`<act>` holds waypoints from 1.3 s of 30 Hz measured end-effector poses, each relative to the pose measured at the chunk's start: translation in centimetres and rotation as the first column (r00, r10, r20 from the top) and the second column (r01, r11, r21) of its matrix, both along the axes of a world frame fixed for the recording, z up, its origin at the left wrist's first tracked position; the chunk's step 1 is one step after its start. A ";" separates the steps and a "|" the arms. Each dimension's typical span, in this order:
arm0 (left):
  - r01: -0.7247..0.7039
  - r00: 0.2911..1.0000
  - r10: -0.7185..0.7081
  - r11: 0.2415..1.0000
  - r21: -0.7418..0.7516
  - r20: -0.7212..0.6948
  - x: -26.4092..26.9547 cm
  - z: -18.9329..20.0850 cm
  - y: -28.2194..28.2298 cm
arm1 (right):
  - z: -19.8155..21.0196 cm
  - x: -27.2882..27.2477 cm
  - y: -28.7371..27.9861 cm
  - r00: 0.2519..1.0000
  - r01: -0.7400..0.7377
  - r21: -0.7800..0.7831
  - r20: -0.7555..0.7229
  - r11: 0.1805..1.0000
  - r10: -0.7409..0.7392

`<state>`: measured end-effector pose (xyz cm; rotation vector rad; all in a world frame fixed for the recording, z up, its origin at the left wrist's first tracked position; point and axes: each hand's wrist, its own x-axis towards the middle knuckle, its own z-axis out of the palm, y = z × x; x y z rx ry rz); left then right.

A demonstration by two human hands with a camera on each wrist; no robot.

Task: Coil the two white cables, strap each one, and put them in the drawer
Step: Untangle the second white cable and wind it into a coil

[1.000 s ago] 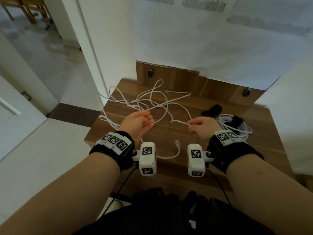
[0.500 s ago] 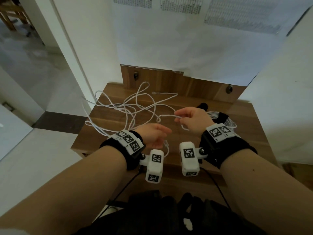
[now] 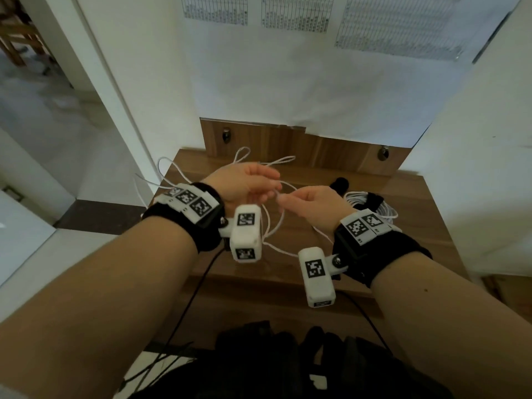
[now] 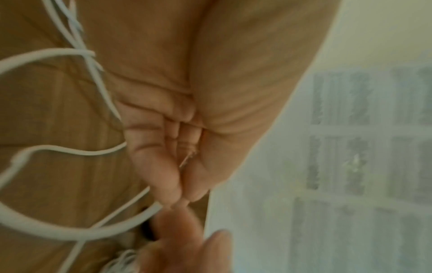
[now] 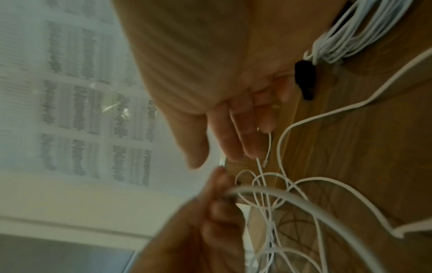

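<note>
A loose white cable (image 3: 277, 161) sprawls in loops over the wooden table (image 3: 431, 226). My left hand (image 3: 273, 186) is raised above the table and pinches a loop of that cable (image 4: 149, 212) between thumb and fingers, with strands hanging below it. My right hand (image 3: 283, 201) is right beside the left, its fingers (image 5: 236, 144) nearly straight and the thumb apart, with no cable between them. The second white cable (image 3: 384, 213) lies coiled at the table's right with a black strap (image 3: 374, 200) around it. In the right wrist view that coil (image 5: 350, 37) is behind the palm.
A loose black strap (image 3: 340, 184) lies just beyond my right hand. A wooden back panel (image 3: 302, 148) with two dark knobs stands against the paper-covered wall. White walls close in on the right, and a doorway opens at the left.
Both hands have lifted off the table and come together. The left hand rose and took a loop of the loose cable; the right hand's fingers have opened beside it.
</note>
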<state>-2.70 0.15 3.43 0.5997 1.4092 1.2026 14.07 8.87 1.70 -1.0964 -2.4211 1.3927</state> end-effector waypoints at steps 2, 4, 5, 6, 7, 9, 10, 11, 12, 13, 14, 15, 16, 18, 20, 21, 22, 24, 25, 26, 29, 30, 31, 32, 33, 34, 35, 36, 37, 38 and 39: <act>-0.072 0.996 0.067 0.994 0.087 0.059 -0.2 1.2 0.5 | 0.4 -0.8 -0.4 0.998 -0.049 0.015 -0.047 0.999 0.049; -0.113 0.992 0.104 0.985 0.127 0.072 0.0 1.4 0.9 | 0.6 -1.4 -0.2 0.988 0.006 -0.014 -0.156 1.000 -0.008; -0.107 0.993 0.099 0.986 0.125 0.065 0.0 1.2 0.9 | 0.9 -1.6 0.0 0.977 0.043 -0.047 -0.205 0.998 -0.052; -0.075 0.997 0.071 0.992 0.105 0.041 0.1 0.9 0.9 | 1.2 -1.7 0.3 0.963 0.082 -0.087 -0.251 0.993 -0.101; -0.025 1.000 0.025 0.997 0.067 -0.003 0.1 0.5 0.8 | 1.5 -1.8 0.6 0.944 0.119 -0.136 -0.292 0.984 -0.155; 0.125 0.965 -0.132 0.991 -0.046 -0.228 0.2 -0.3 0.2 | 2.3 -1.7 1.3 0.894 0.177 -0.256 -0.363 0.950 -0.265; 0.193 0.898 -0.220 0.975 -0.108 -0.381 0.3 -0.7 -0.1 | 2.7 -1.6 1.6 0.860 0.199 -0.320 -0.396 0.926 -0.321; 0.230 0.811 -0.278 0.961 -0.156 -0.515 0.3 -1.0 -0.4 | 3.1 -1.3 1.9 0.824 0.223 -0.380 -0.419 0.898 -0.382; 0.237 0.730 -0.288 0.957 -0.167 -0.620 0.4 -1.3 -0.6 | 3.3 -1.0 2.2 0.783 0.253 -0.432 -0.434 0.866 -0.446; 0.222 0.676 -0.259 0.964 -0.145 -0.690 0.3 -1.5 -0.7 | 3.5 -0.7 2.7 0.740 0.284 -0.478 -0.442 0.831 -0.507; 0.193 0.656 -0.208 0.976 -0.105 -0.725 0.2 -1.6 -0.8 | 3.5 -0.3 3.1 0.700 0.317 -0.513 -0.441 0.798 -0.562; 0.164 0.671 -0.151 0.985 -0.053 -0.726 0.1 -1.5 -0.9 | 3.5 0.1 3.4 0.671 0.346 -0.531 -0.436 0.773 -0.600; 0.150 0.699 -0.109 0.989 -0.003 -0.707 0.0 -1.2 -0.8 | 3.3 0.5 3.9 0.663 0.394 -0.504 -0.424 0.768 -0.618; 0.190 0.706 -0.110 0.981 0.037 -0.699 -0.1 -0.3 -0.4 | 2.7 1.2 5.0 0.726 0.526 -0.248 -0.367 0.813 -0.582; 0.266 0.681 -0.184 0.964 0.005 -0.709 0.0 0.9 0.4 | 2.8 1.8 5.7 0.851 0.476 0.133 -0.322 0.870 -0.416; 0.303 0.670 -0.221 0.953 -0.010 -0.709 0.0 1.7 0.8 | 2.9 1.9 5.9 0.908 0.378 0.271 -0.297 0.885 -0.296; 0.333 0.656 -0.246 0.943 -0.019 -0.714 0.0 2.4 1.1 | 3.1 2.0 6.0 0.948 0.273 0.354 -0.255 0.894 -0.189; 0.366 0.639 -0.265 0.930 -0.017 -0.722 -0.1 3.6 1.8 | 3.6 2.2 5.6 0.979 0.144 0.351 -0.186 0.925 -0.082; 0.359 0.647 -0.246 0.933 0.003 -0.722 -0.3 4.1 2.3 | 3.8 2.3 5.5 0.977 0.136 0.296 -0.197 0.945 -0.079; 0.328 0.676 -0.199 0.943 0.048 -0.709 -0.4 4.3 2.7 | 3.8 2.3 5.4 0.968 0.156 0.250 -0.231 0.956 -0.098; 0.111 0.871 0.053 0.947 0.302 -0.489 -0.5 4.3 4.4 | 4.0 2.3 5.5 0.895 0.210 -0.030 -0.395 0.977 -0.205; 0.046 0.918 0.106 0.928 0.369 -0.382 -0.4 4.1 5.0 | 4.2 2.2 5.5 0.854 0.173 -0.198 -0.459 0.965 -0.247; 0.004 0.942 0.132 0.915 0.404 -0.307 -0.2 4.0 5.4 | 4.4 2.0 5.6 0.807 0.117 -0.362 -0.508 0.925 -0.301; -0.015 0.952 0.138 0.911 0.412 -0.272 0.0 3.8 5.7 | 4.6 1.9 5.8 0.761 0.054 -0.502 -0.539 0.863 -0.361; -0.011 0.955 0.129 0.915 0.403 -0.267 0.2 3.5 5.8 | 5.1 1.8 6.0 0.717 -0.016 -0.609 -0.560 0.793 -0.415; 0.004 0.954 0.111 0.923 0.384 -0.278 0.4 3.1 5.7 | 5.5 1.8 6.3 0.669 -0.085 -0.681 -0.580 0.728 -0.465; 0.016 0.952 0.094 0.935 0.353 -0.291 0.4 2.6 5.6 | 6.0 1.9 6.6 0.610 -0.150 -0.726 -0.602 0.671 -0.515; 0.021 0.951 0.078 0.949 0.315 -0.299 0.4 2.0 5.3 | 6.5 2.1 7.1 0.542 -0.199 -0.756 -0.615 0.624 -0.572; 0.026 0.948 0.062 0.962 0.270 -0.312 0.4 1.4 5.0 | 6.8 2.3 7.5 0.466 -0.232 -0.776 -0.618 0.587 -0.633; 0.038 0.942 0.039 0.975 0.219 -0.333 0.3 0.7 4.7 | 7.1 2.6 8.0 0.390 -0.243 -0.790 -0.611 0.563 -0.689; 0.061 0.932 0.002 0.985 0.164 -0.362 0.4 0.1 4.3 | 7.3 2.8 8.4 0.322 -0.242 -0.803 -0.596 0.545 -0.735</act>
